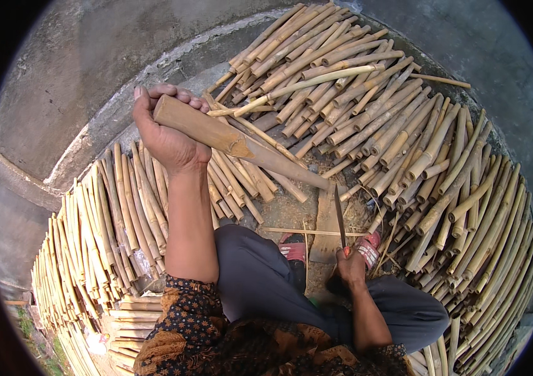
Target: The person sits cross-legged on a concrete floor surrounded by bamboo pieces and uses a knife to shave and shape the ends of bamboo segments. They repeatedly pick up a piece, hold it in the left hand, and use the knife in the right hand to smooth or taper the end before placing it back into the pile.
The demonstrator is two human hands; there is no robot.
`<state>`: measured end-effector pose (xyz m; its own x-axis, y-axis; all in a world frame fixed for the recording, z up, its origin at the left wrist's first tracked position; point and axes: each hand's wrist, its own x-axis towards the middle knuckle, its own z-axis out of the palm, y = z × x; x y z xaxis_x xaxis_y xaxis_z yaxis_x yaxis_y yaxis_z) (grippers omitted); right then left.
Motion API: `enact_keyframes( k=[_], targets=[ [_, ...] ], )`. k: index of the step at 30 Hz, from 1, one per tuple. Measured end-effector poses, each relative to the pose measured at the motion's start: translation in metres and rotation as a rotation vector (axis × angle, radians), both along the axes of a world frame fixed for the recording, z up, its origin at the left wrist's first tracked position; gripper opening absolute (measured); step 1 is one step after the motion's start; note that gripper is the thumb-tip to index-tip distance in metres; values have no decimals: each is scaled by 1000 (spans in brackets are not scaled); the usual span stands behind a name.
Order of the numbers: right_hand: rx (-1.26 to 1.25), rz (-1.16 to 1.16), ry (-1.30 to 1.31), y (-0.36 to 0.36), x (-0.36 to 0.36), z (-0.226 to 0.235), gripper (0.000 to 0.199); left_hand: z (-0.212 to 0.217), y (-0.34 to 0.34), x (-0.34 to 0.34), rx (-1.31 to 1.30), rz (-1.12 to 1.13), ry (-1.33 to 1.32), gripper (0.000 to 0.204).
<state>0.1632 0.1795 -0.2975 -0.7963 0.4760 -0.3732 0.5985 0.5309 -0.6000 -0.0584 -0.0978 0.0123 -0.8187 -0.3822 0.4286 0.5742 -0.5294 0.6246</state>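
Note:
My left hand (172,135) is raised at the upper left, with its palm and fingers curled round the near end of a thick brown bamboo pole (216,133). The pole slants down to the right, and its far end comes down at a flat wooden board (326,222) on the ground. In my right hand (351,268), close to my knee, is a long knife (340,219) with a reddish handle. Its blade points away from me, and the tip is beside the pole's lower end; whether they touch I cannot tell.
Cut bamboo poles (429,138) are heaped from the far side round to the right. More poles (100,232) stack up at the left. A thin bamboo strip (304,232) lies across, near my red sandals (369,247). A concrete wall (84,69) rises behind.

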Motion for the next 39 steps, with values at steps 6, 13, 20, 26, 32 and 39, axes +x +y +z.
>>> enact_keyframes(
  k=[6, 13, 20, 26, 32, 39],
  targets=[
    [-397, 20, 434, -32, -5, 135, 27, 14, 35, 26, -106, -39, 108, 42],
    [-573, 158, 1053, -61, 20, 236, 21, 20, 79, 63, -298, -7, 153, 36],
    [-712, 39, 467, -64, 3, 225, 19, 15, 101, 88, -423, -20, 296, 46],
    [-764, 34, 1161, -63, 25, 235, 14, 19, 105, 95, -493, 50, 237, 47],
    [-638, 96, 707, -62, 4, 247, 26, 15, 122, 107, -425, -32, 255, 47],
    [-535, 67, 1139, -60, 20, 245, 24, 18, 120, 103, -457, 96, 231, 47]
  ],
)
